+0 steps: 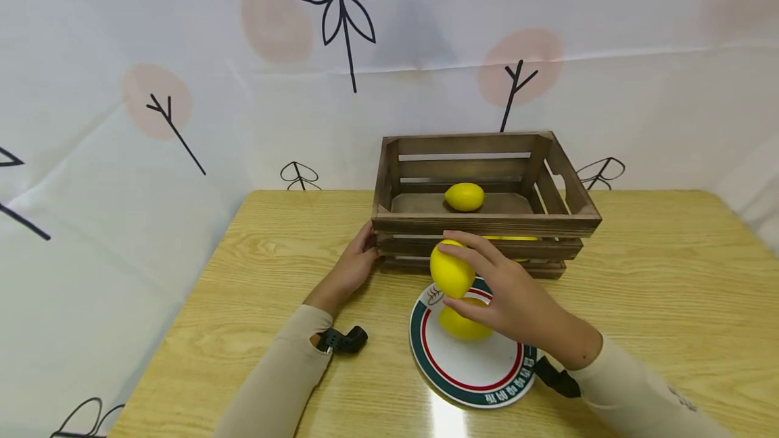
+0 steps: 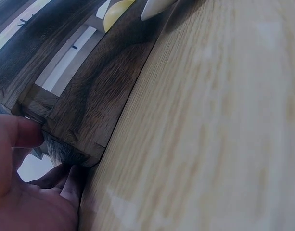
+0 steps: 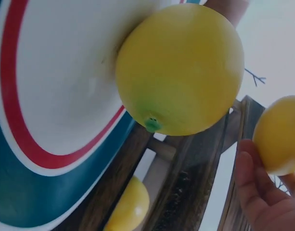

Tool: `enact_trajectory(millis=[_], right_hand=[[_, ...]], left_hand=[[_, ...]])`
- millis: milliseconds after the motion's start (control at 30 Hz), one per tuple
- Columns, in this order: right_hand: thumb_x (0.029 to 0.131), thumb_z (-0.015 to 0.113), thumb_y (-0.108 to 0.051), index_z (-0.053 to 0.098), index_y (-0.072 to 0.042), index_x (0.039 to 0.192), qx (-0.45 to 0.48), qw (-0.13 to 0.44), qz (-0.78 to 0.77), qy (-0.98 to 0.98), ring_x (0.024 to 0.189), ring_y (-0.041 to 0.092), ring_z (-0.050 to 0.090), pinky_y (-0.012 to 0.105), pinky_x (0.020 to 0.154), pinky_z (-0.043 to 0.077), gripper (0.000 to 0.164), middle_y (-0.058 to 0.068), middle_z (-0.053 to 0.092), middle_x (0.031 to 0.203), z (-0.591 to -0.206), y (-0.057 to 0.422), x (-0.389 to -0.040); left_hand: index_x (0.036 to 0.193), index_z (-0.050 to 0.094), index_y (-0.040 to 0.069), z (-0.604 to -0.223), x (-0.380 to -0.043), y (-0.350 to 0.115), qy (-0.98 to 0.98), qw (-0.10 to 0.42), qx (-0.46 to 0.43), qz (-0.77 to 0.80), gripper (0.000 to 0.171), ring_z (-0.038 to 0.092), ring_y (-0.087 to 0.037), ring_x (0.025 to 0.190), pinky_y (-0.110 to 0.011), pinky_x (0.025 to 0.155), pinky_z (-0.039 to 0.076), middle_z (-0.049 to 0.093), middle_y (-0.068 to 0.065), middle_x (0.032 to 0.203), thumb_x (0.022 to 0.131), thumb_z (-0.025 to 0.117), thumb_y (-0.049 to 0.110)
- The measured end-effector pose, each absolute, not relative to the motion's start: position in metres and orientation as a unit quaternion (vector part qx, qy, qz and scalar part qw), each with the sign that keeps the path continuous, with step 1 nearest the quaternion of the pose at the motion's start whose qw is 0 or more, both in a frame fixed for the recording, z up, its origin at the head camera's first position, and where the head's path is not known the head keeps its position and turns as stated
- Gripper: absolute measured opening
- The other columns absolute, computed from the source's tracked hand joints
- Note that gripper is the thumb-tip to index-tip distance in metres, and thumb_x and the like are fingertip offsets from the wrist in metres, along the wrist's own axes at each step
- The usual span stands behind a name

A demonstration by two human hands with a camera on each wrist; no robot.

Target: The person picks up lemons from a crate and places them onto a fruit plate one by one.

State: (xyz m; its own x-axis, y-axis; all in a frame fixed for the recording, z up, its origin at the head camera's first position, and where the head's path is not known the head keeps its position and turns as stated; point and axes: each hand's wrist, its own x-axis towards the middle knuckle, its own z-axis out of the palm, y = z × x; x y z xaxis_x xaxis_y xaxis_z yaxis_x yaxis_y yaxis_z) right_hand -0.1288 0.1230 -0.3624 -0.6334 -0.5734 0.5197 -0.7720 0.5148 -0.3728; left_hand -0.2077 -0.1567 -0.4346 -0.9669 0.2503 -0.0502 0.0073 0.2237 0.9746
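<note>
A yellow lemon point(image 1: 452, 269) is pinched between the thumb and fingers of my right hand point(image 1: 517, 296), raised above the plate and close to the crate's front. Below it a second lemon point(image 1: 464, 324) lies on a white plate point(image 1: 450, 363) with a green and red rim. In the right wrist view this lemon point(image 3: 181, 72) looms large, its green tip showing. My left hand point(image 1: 349, 269) holds the wooden crate point(image 1: 481, 225) at its left front corner, thumb at the front slats, fingers along the side. Inside the crate lies another lemon point(image 1: 465, 197).
More yellow fruit point(image 1: 511, 238) shows through the crate's front slats. The crate stands toward the back of the wooden table point(image 1: 304, 235), just behind the plate. Behind the table hangs a white cloth point(image 1: 420, 107) with drawn plants.
</note>
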Motion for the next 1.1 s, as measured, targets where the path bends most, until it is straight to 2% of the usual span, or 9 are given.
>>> enact_trajectory(millis=[300, 500, 667, 800, 933, 1100], right_hand=[[0.082, 0.083, -0.03, 0.047, -0.025, 0.147, 0.391, 0.102, 0.267, -0.875, 0.11, 0.016, 0.063, 0.034, 0.083, 0.059, 0.075, 0.002, 0.042, 0.153, -0.367, 0.12, -0.123], [0.083, 0.083, -0.032, 0.046, -0.027, 0.149, 0.411, 0.069, 0.248, -0.875, 0.113, 0.017, 0.063, 0.036, 0.088, 0.059, 0.076, 0.0, 0.042, 0.153, -0.371, 0.119, -0.121], [0.084, 0.082, -0.032, 0.049, -0.022, 0.148, 0.43, 0.043, 0.252, -0.866, 0.11, 0.017, 0.064, 0.036, 0.087, 0.059, 0.072, 0.002, 0.043, 0.152, -0.377, 0.117, -0.119], [0.083, 0.082, -0.031, 0.051, -0.017, 0.146, 0.44, 0.046, 0.252, -0.861, 0.11, 0.017, 0.064, 0.035, 0.087, 0.059, 0.072, 0.004, 0.044, 0.151, -0.377, 0.117, -0.119], [0.083, 0.082, -0.033, 0.051, -0.02, 0.146, 0.435, 0.042, 0.247, -0.865, 0.111, 0.015, 0.063, 0.034, 0.089, 0.058, 0.072, 0.002, 0.044, 0.151, -0.374, 0.118, -0.121], [0.085, 0.08, -0.035, 0.049, -0.023, 0.147, 0.431, 0.006, 0.237, -0.871, 0.111, 0.019, 0.064, 0.038, 0.089, 0.058, 0.07, 0.005, 0.046, 0.15, -0.374, 0.12, -0.122]], left_hand=[[0.162, 0.012, 0.018, -0.436, -0.208, -0.157, 0.776, 0.101, 0.083, 0.618, 0.066, 0.028, -0.032, 0.151, -0.052, 0.12, 0.03, 0.029, -0.017, 0.162, 0.102, 0.034, 0.002], [0.162, 0.014, 0.016, -0.436, -0.207, -0.158, 0.766, 0.1, 0.087, 0.629, 0.067, 0.03, -0.033, 0.15, -0.052, 0.119, 0.031, 0.031, -0.018, 0.161, 0.101, 0.034, 0.0], [0.162, 0.016, 0.017, -0.439, -0.205, -0.164, 0.767, 0.103, 0.083, 0.628, 0.066, 0.03, -0.033, 0.15, -0.052, 0.119, 0.031, 0.032, -0.017, 0.16, 0.101, 0.033, -0.002], [0.162, 0.013, 0.017, -0.438, -0.205, -0.165, 0.777, 0.102, 0.078, 0.617, 0.067, 0.028, -0.033, 0.151, -0.051, 0.12, 0.029, 0.03, -0.017, 0.161, 0.101, 0.034, 0.0], [0.162, 0.012, 0.018, -0.434, -0.207, -0.163, 0.778, 0.099, 0.083, 0.615, 0.066, 0.028, -0.032, 0.151, -0.05, 0.121, 0.029, 0.03, -0.016, 0.161, 0.102, 0.033, 0.002], [0.162, 0.008, 0.013, -0.435, -0.208, -0.16, 0.775, 0.102, 0.085, 0.618, 0.066, 0.025, -0.034, 0.151, -0.051, 0.121, 0.028, 0.025, -0.019, 0.162, 0.102, 0.032, 0.0]])
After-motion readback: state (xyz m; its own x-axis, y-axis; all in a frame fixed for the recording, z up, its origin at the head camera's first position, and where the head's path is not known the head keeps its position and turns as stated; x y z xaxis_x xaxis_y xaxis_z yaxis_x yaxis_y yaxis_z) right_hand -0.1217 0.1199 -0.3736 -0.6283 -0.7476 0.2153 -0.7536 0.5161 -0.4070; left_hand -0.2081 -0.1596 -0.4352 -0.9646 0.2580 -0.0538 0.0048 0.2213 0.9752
